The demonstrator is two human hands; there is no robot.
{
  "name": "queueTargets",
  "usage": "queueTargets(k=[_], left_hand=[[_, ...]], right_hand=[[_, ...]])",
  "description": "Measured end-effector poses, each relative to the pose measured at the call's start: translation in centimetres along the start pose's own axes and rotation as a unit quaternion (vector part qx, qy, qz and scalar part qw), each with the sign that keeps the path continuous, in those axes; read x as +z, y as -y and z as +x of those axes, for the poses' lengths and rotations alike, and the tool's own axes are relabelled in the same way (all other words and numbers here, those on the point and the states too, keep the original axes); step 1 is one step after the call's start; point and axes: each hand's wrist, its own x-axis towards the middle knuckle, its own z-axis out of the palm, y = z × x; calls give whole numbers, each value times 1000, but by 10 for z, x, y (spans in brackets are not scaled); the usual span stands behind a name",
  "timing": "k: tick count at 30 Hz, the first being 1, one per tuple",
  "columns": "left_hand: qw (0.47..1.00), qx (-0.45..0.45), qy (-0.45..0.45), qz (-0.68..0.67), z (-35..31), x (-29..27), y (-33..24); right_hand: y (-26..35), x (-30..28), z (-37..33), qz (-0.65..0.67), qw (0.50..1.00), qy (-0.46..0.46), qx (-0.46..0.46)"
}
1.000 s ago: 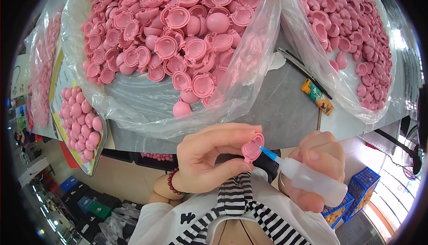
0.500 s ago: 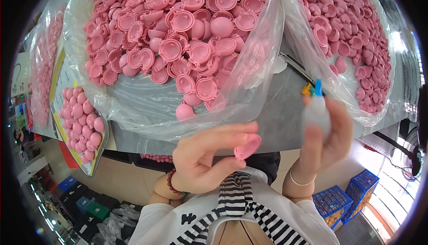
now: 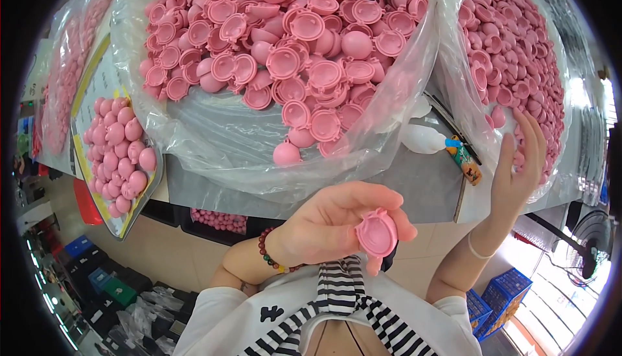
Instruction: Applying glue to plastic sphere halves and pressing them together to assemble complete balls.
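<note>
My left hand (image 3: 337,223) pinches a round pink plastic half-shell (image 3: 377,234), its hollow side showing and a small tab at its lower edge. To the right, my right hand (image 3: 521,155) stretches out at the near edge of the right pile of pink shells (image 3: 512,38), fingers extended with nothing seen in them. A white squeeze bottle (image 3: 421,139) with a blue tip lies on its side on the grey table (image 3: 414,191). Ahead of my left hand spreads a bigger heap of pink hinged shells (image 3: 282,61) on clear plastic.
Closed pink balls (image 3: 116,149) fill a yellow-edged tray (image 3: 155,178) at the left. Beside the bottle lie a colourful printed tube-like item (image 3: 468,165) and a long dark tool (image 3: 447,113). Clear plastic sheeting (image 3: 227,184) drapes toward the table's front edge. Blue crates (image 3: 508,294) stand below right.
The white bottle has left my right hand and now lies on the table. My right hand has moved right to the right pile. My left hand has shifted right, turning the half-shell's hollow into view.
</note>
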Motion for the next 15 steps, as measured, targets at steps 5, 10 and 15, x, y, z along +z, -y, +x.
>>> queueTargets(k=[5,10,15], left_hand=[[1000,4,11,-6,1,0,0],[998,5,21,64,4,2,-5],[999,14,6,51,5,5,-6]], right_hand=[[-22,12,-4,19,993,117,10],[-12,9,1,18,992,118,45],[-20,11,2,58,994,74,59]])
